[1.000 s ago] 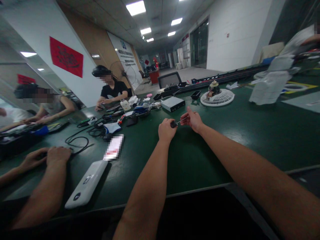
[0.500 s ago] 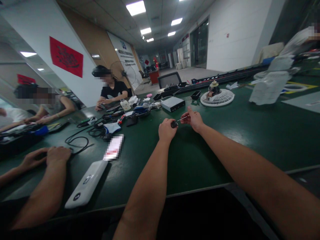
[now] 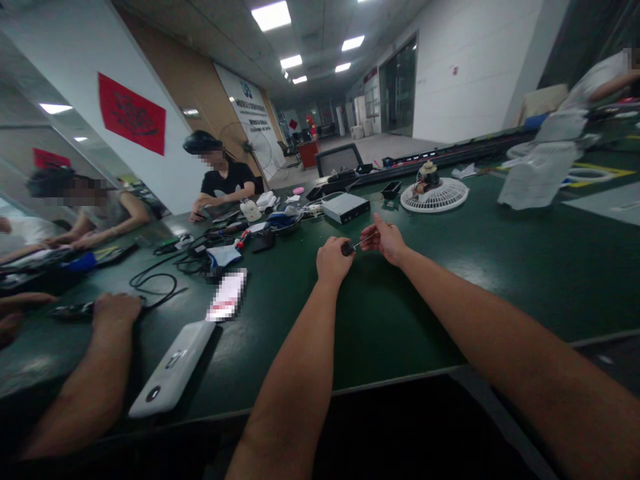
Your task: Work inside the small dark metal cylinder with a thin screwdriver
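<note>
My left hand [image 3: 334,260] is closed round a small black piece [image 3: 348,248] just above the green table. From this piece a thin metal rod [image 3: 363,241] reaches across to my right hand [image 3: 386,240]. The curled fingers of my right hand meet the rod's far end, while its upper fingers point up and a ring shows on one. Whether the rod and the black piece are one tool cannot be made out. Beyond my hands lies a grey-white box [image 3: 346,208].
A white fan grille with a motor [image 3: 434,193] lies at the back right. Left of me are a white oblong device [image 3: 173,370], a lit phone [image 3: 227,295] and tangled black cables [image 3: 155,283]. A co-worker's hand [image 3: 117,310] rests on a dark tool [image 3: 74,311]. Other people sit farther off.
My hands stay almost in place, with the rod at a slightly different angle. The co-worker's other hand has moved left, uncovering the dark tool.
</note>
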Available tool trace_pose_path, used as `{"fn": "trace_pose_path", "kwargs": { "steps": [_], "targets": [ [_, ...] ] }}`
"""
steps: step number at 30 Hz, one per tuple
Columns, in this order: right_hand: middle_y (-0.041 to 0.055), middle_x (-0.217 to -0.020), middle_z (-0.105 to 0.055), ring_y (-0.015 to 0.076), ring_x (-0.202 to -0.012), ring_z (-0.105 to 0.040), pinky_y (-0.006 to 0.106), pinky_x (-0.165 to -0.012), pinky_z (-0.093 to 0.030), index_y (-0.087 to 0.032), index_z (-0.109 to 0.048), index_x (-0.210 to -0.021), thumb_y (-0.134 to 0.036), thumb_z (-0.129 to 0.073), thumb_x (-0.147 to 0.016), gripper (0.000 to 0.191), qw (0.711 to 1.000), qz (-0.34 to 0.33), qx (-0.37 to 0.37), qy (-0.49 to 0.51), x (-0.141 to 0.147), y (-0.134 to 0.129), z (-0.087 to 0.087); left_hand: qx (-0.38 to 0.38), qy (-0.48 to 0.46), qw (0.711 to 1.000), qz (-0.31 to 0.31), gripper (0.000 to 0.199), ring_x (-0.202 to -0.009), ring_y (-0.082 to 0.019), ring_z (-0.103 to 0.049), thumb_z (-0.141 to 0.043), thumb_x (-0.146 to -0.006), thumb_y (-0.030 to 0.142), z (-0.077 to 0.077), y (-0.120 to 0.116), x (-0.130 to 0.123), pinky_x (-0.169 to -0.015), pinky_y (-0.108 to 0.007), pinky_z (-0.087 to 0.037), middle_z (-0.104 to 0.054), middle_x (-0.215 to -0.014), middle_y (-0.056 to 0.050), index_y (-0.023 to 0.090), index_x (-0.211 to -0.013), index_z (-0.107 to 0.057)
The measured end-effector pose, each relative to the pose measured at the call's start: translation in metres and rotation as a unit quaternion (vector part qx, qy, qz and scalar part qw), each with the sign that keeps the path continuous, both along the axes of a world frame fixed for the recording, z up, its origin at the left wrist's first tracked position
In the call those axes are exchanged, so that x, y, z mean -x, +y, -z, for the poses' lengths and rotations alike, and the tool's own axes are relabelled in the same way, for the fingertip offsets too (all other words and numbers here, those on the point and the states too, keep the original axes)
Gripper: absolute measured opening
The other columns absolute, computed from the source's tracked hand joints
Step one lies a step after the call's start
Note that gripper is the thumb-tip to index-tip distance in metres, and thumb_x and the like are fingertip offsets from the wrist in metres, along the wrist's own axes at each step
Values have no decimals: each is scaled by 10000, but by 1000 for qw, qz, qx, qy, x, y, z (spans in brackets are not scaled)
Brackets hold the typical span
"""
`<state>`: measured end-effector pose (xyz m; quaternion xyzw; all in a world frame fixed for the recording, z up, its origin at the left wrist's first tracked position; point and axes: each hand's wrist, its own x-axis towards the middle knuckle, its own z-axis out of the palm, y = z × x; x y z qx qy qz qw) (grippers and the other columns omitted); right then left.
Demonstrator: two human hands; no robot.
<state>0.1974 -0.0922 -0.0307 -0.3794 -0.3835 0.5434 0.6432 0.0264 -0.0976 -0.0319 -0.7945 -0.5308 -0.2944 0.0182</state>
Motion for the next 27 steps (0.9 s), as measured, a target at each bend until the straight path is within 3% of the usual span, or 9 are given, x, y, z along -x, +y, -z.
{"fn": "trace_pose_path", "kwargs": {
  "steps": [12, 21, 27],
  "targets": [
    [77, -605, -695, 171, -496, -677, 305, -514, -610, -161, -626, -678, -675, -564, -933, 578, 999, 48, -1, -5, -1, 2, 1, 1, 6, 1000, 1, 327, -1009, -204, -672, -766, -826, 291, 0, 1, 0, -885, -297, -507, -706, -1126, -32, 277, -1151, -729],
    [88, -676, -727, 176, -593, -717, 320, -626, -639, -162, -645, -717, -643, -535, -966, 553, 999, -11, -6, 32, 1, 0, -1, 1, 4, 1000, -1, 326, -1011, -208, -676, -771, -829, 304, -1, -1, 0, -886, -301, -511, -705, -1122, -30, 283, -1151, -729],
    [99, -666, -730, 189, -564, -716, 321, -564, -629, -156, -653, -727, -689, -500, -957, 601, 999, -30, 6, 29, 0, -2, -1, -7, 3, 1000, 4, 306, -990, -209, -677, -769, -826, 300, 0, 0, 1, -865, -307, -511, -705, -1108, -33, 276, -1129, -733]
  ]
}}
